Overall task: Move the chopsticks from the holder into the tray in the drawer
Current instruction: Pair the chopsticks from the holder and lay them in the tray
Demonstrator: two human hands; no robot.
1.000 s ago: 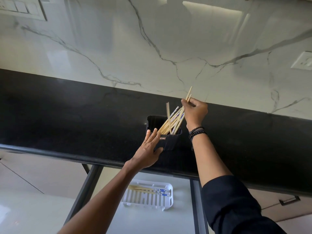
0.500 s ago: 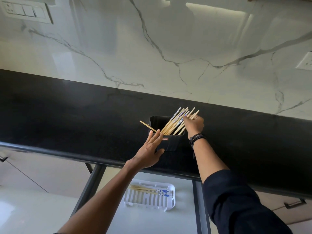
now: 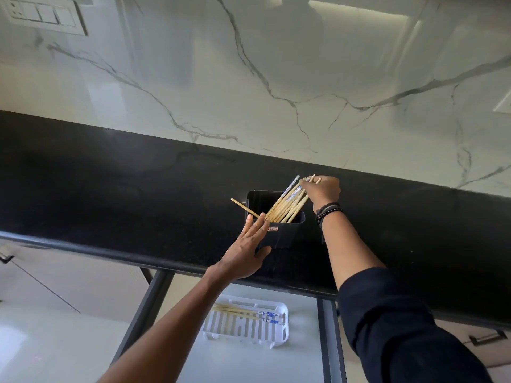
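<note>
Most chopsticks point(image 3: 287, 201) lean in the holder point(image 3: 284, 233), which my flat, open left hand point(image 3: 246, 252) steadies while my right hand point(image 3: 322, 190) pinches their tops, the tray point(image 3: 282, 324) waiting below it.

Left hand point(image 3: 247, 249): fingers extended, flat, palm forward; right hand point(image 3: 322, 191): fingers pinched closed, wrist bent, both arms outstretched

You see a black counter point(image 3: 110, 194) crossing the middle of the frame, with a white veined marble wall point(image 3: 249, 78) above it. A switch plate point(image 3: 44, 15) sits at upper left. A cabinet handle point(image 3: 488, 338) shows at lower right.
</note>
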